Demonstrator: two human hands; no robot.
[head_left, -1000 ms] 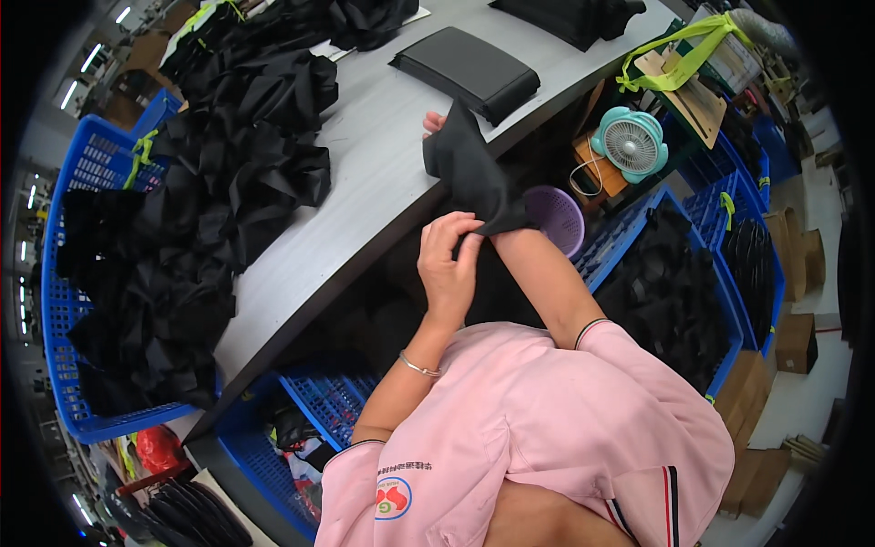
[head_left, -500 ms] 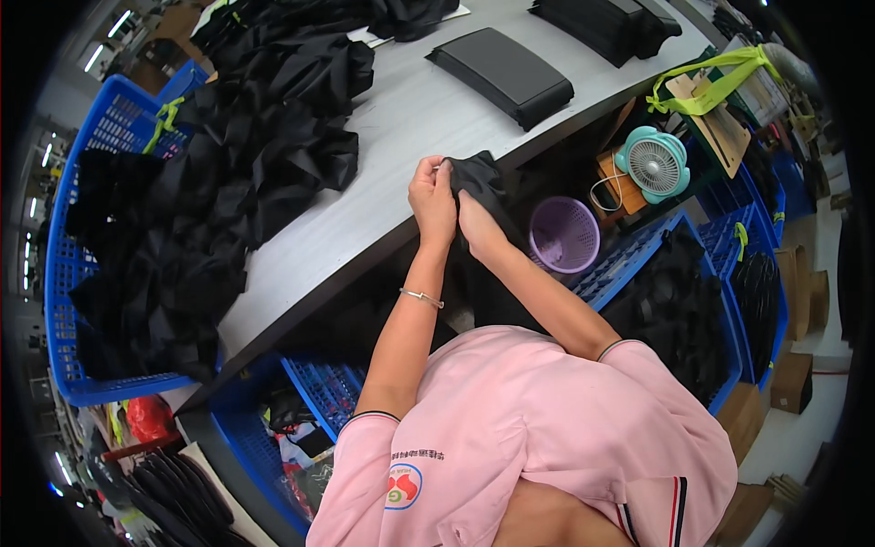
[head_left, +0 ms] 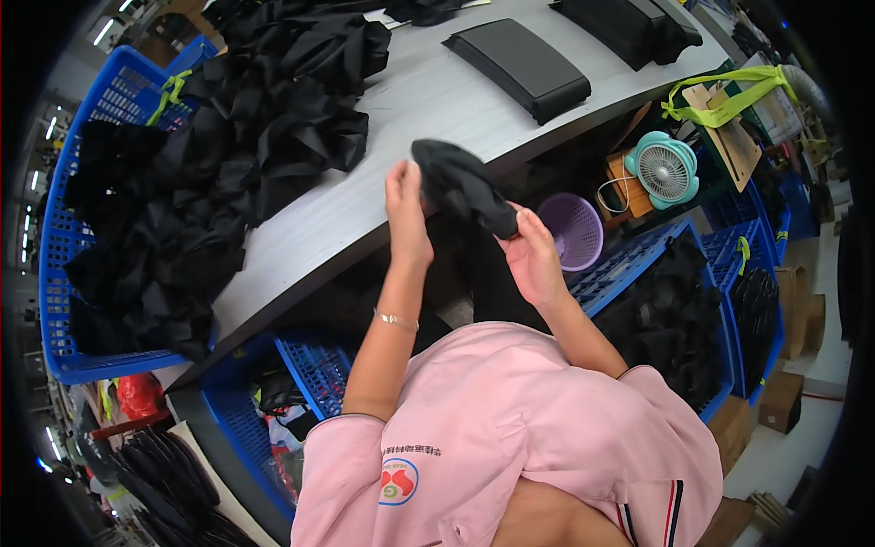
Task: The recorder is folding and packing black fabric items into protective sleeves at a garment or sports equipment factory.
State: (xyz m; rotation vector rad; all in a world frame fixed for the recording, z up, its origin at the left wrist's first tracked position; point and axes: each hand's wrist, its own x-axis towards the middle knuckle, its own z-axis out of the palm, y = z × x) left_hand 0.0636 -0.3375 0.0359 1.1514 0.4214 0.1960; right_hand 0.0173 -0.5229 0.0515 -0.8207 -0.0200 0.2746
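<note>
A black piece of cloth (head_left: 460, 182) is spread between my two hands, just off the table's near edge. It looks soft and a little blurred, and I cannot tell what kind of article it is. My left hand (head_left: 406, 214) pinches its left edge between thumb and fingers. The lower right end is gripped in my right hand (head_left: 532, 260), with the thumb on top. Beyond the cloth, a neat stack of flat black pieces (head_left: 519, 62) lies on the grey table (head_left: 401, 114). Left of my hands a large heap of crumpled black cloth (head_left: 264, 137) covers the tabletop.
A blue basket (head_left: 55, 273) holds part of the heap at the left. Another black stack (head_left: 629, 27) lies at the far right. Below the table's right side are a purple basket (head_left: 574, 232), a teal fan (head_left: 663, 169) and blue crates (head_left: 638, 260) with black cloth.
My hands have moved apart, the right one going right and toward me. The black cloth, bunched before, is now spread out between them. The view has shifted slightly.
</note>
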